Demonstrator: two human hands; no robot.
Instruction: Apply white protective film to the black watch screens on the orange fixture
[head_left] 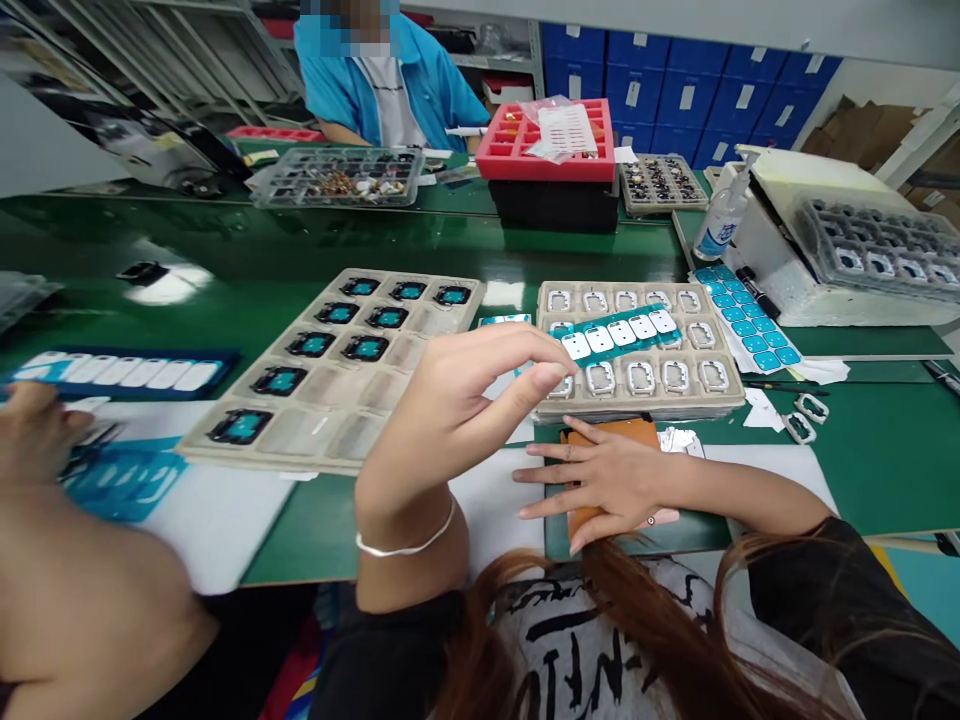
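Observation:
My left hand (480, 390), with a white band at its wrist, is raised with thumb and index finger pinched by the near left corner of a beige tray (637, 402). Anything between those fingertips is too small to tell. A teal strip with white pieces (621, 333) lies across the tray, its left end close to my fingertips. White frames (640, 377) fill the tray's pockets. My right hand (607, 482) lies flat, fingers spread, on an orange-brown pad (626, 432) below the tray.
A tray (341, 463) with black and teal parts stands at left. Farther left is another person's hand (34, 430). A person in blue (435, 90) sits opposite. A red bin (546, 165), bottle (721, 220), teal sticker sheet (750, 325) and loose frames (800, 428) are also there.

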